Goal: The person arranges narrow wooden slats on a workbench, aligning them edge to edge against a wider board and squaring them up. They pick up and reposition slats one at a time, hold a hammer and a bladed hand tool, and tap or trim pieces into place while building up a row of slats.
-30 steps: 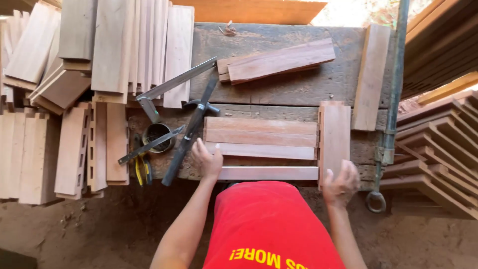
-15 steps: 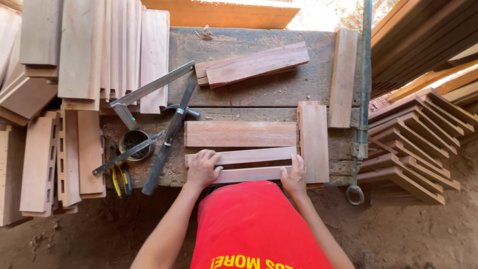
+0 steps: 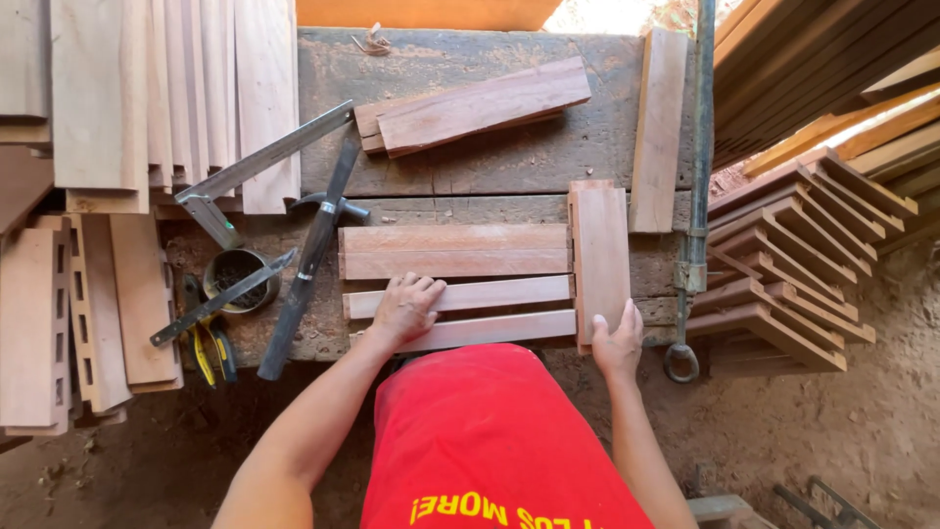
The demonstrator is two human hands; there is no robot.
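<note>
Left hand lies flat, fingers spread, on thin reddish wooden slat at frame centre; right hand, fingers together, presses upright short board. Round metal tin at left holds dark contents, unclear.

Counter: dark, weathered wood planks, scratched and stained.
Hammer: dark handle lying at a slant, head toward the far side, beside the round tin.
Metal square: grey, angled across the counter's left part, one end over the pale boards.
Round tin: open, dark contents, a flat metal blade resting across it.
Pliers: yellow grips, near the counter's edge.
Bar clamp: long metal bar along the right edge.
Stacked boards: pale planks, far left.
Stacked frames: stepped wooden pieces, right.
</note>
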